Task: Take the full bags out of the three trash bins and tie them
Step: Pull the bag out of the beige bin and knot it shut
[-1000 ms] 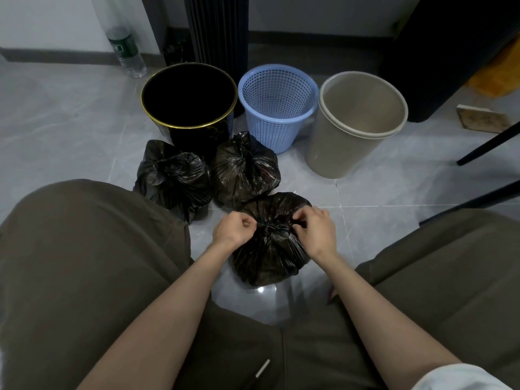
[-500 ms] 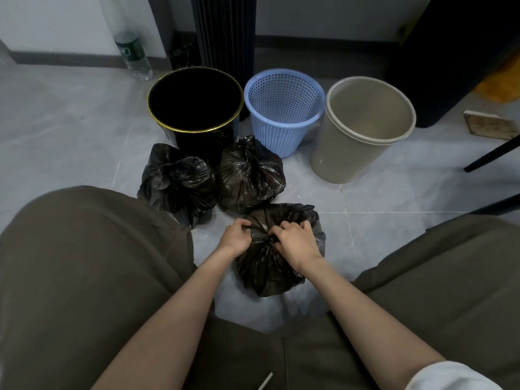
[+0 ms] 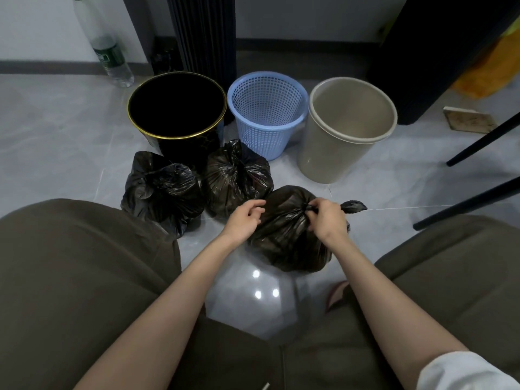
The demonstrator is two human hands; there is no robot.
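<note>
Three bins stand in a row on the floor with no bags in them: a black bin with a gold rim [image 3: 177,130], a blue mesh basket [image 3: 267,119] and a beige bin [image 3: 346,153]. In front of them lie two tied black bags, the left bag [image 3: 163,192] and the middle bag [image 3: 236,178]. A third black bag [image 3: 284,240] sits nearest to me between my knees. My right hand [image 3: 327,220] pinches its twisted neck at the top, and a tail of plastic [image 3: 353,206] sticks out to the right. My left hand [image 3: 244,219] hovers at the bag's left side with loosely curled fingers, holding nothing.
A plastic bottle [image 3: 109,52] leans at the back-left wall. A dark ribbed column [image 3: 205,35] rises behind the bins. Black furniture legs [image 3: 478,144] slant in from the right, near a flat wooden piece [image 3: 470,119]. My knees [image 3: 84,277] frame the near floor.
My left hand has let go of the bag's neck and drawn left. My right hand has pulled the neck to the right, and a tail now sticks out.
</note>
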